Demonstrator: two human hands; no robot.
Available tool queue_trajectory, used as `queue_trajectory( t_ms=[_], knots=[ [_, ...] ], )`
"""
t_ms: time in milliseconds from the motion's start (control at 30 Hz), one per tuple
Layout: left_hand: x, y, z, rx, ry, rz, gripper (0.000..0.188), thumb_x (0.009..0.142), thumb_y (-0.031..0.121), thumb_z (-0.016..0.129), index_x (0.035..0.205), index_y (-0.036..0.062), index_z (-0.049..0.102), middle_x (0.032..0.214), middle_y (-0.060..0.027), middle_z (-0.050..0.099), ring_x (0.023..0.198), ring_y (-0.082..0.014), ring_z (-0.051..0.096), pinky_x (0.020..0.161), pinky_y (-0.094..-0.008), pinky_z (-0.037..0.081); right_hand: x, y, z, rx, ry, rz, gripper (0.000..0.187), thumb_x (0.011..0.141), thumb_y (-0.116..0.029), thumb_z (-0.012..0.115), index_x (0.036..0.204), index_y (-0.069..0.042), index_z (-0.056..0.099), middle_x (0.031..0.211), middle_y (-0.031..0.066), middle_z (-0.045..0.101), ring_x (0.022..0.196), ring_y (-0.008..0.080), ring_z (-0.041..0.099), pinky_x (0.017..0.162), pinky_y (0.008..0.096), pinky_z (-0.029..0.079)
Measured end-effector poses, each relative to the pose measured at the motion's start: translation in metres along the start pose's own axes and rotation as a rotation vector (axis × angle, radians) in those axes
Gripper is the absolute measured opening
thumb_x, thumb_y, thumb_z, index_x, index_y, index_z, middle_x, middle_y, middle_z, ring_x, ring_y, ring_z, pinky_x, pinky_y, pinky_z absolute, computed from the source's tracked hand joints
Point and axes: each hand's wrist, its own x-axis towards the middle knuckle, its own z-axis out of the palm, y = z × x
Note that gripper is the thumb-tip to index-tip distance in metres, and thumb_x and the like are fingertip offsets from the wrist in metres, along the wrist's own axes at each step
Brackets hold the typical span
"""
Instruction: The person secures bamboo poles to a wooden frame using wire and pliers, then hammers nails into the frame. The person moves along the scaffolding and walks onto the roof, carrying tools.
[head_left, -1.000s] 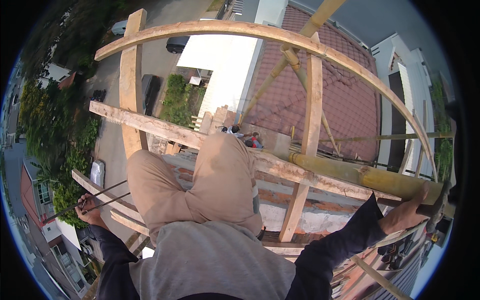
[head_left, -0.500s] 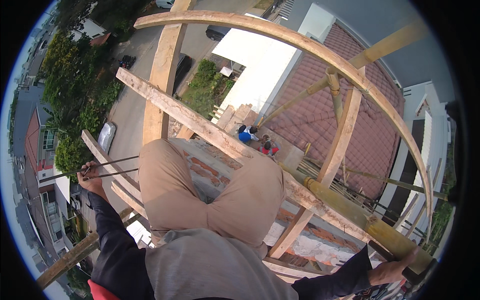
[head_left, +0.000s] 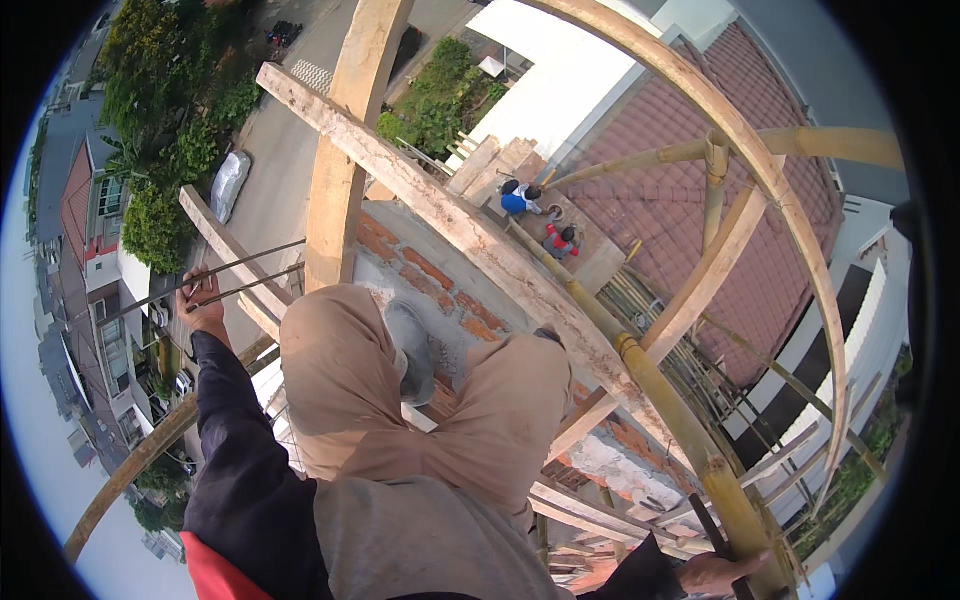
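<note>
Out to the left, my left hand (head_left: 202, 300) is closed around thin dark metal rods (head_left: 255, 257); they run toward a wooden beam, and I cannot tell whether they are one bent piece. At the lower right, my right hand (head_left: 715, 573) grips a thick yellow-green bamboo pole (head_left: 720, 485), a finger lying across it. Beside that hand a dark flat bar (head_left: 708, 522) crosses the pole; its kind is unclear. My knees are bent over a rough brick wall (head_left: 425, 280), and one grey boot (head_left: 410, 350) rests on its mortared top.
A long wooden beam (head_left: 480, 250) slants past my knees, crossing an upright timber (head_left: 345, 160). A curved wooden strip (head_left: 760, 150) arcs at the right. Far below, two people (head_left: 540, 220) crouch on a platform near a red tiled roof (head_left: 660, 200). A road (head_left: 270, 150) lies left.
The view has shifted, and more of the wall and my boot now show between my knees. My right hand has slid toward the lower middle of the picture, still at the bamboo pole. The left keeps the rods.
</note>
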Motion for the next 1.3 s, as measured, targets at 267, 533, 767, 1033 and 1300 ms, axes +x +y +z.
queue_trajectory(
  t_ms=[267, 533, 767, 1033, 1300],
  knots=[
    [-0.062, 0.012, -0.025, 0.19, 0.551, -0.265, 0.051, 0.103, 0.033, 0.021, 0.146, 0.0079, 0.034, 0.154, -0.0089, 0.036, 0.138, -0.0317, 0.041, 0.112, -0.0503, 0.029, 0.013, 0.002, -0.02, -0.122, -0.006, 0.205, 0.057, 0.089, -0.039, 0.069, 0.122, 0.005, 0.056, 0.119, 0.0148, 0.059, 0.105, 0.0236, 0.059, 0.084, 0.0329, 0.048],
    [-0.253, 0.001, 0.061, 1.234, -0.013, -0.589, 0.057, 0.101, 0.049, 0.031, 0.116, 0.0013, 0.058, 0.095, -0.0096, 0.069, 0.085, -0.02, 0.064, 0.078, -0.0374, 0.049, 0.005, -0.009, -0.026, -0.114, -0.114, 0.377, 0.056, 0.09, -0.04, 0.067, 0.118, 0.007, 0.058, 0.115, 0.0134, 0.058, 0.096, 0.0199, 0.057, 0.079, 0.0304, 0.046],
    [-0.45, -0.015, 0.311, 1.364, -1.125, -0.356, 0.054, 0.1, 0.044, 0.052, 0.076, -0.0035, 0.061, 0.063, -0.0066, 0.055, 0.06, -0.0146, 0.049, 0.058, -0.031, 0.043, 0.0, -0.017, -0.016, 0.059, -0.121, 0.432, 0.049, 0.091, -0.033, 0.068, 0.12, 0.005, 0.054, 0.113, 0.0142, 0.061, 0.092, 0.02, 0.062, 0.073, 0.0301, 0.053],
    [-0.8, 0.011, 0.501, 0.175, -2.134, -0.202, 0.038, 0.101, 0.032, 0.048, 0.108, 0.0006, 0.067, 0.099, -0.0175, 0.066, 0.095, -0.036, 0.062, 0.085, -0.0447, 0.049, -0.014, -0.05, -0.06, -0.222, -0.234, 0.569, 0.048, 0.094, -0.041, 0.059, 0.11, 0.005, 0.062, 0.108, 0.0176, 0.064, 0.095, 0.0229, 0.063, 0.081, 0.033, 0.051],
    [-0.863, 0.0, 0.492, 0.374, -2.165, -0.269, 0.044, 0.1, 0.036, 0.045, 0.08, 0.0013, 0.063, 0.071, -0.0196, 0.059, 0.071, -0.0398, 0.059, 0.067, -0.0486, 0.044, -0.023, -0.047, -0.102, -0.232, -0.286, 0.512, 0.043, 0.094, -0.038, 0.058, 0.107, 0.003, 0.062, 0.104, 0.0189, 0.065, 0.093, 0.0263, 0.064, 0.08, 0.0355, 0.051]
  ],
)
